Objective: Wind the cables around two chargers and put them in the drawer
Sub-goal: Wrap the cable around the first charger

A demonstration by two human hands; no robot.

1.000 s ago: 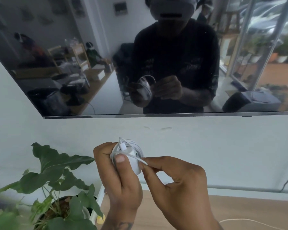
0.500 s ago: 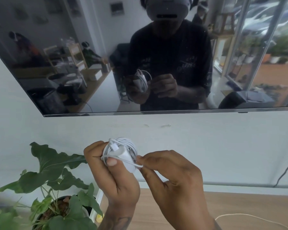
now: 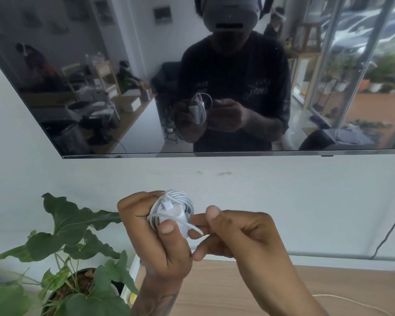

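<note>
L hand (image 3: 160, 238) grips charger (image 3: 171, 216), thumb pinning coils, held mid-air above wooden surface (image 3: 214, 290). R hand (image 3: 242, 238) pinches loose cable end (image 3: 195, 229). Best to keep tension, tuck tail under a wrap w/o loosening coils. Drawer not in view.

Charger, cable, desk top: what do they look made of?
Charger: white, smooth, probably hard plastic; faces flat, corners rounded.
Cable: white, likely rubbery plastic jacket; it bends in tight loops round the charger.
Desk top: light wood grain, matte; solid wood or laminate, cannot tell.
</note>
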